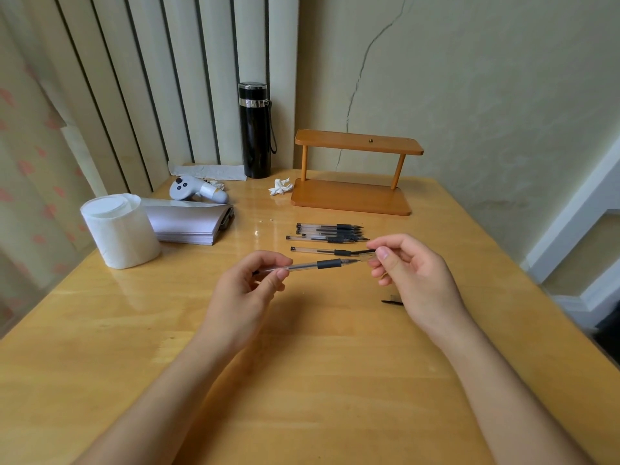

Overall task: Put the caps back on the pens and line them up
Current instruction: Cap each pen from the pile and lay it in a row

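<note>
On the wooden worktop (302, 347) I see left fingers (280, 273) gripping a pen (322, 264), right fingers (382, 253) pinching its clear cap (366, 256)

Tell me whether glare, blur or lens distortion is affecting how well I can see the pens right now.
Head view: glare patches sit on the glossy wooden table left of the row of clear black-grip pens, not over them; the clear pen held by the left hand is sharp, while the transparent cap at the right hand is hard to make out; wide-angle bending shows at the table edges.
</note>
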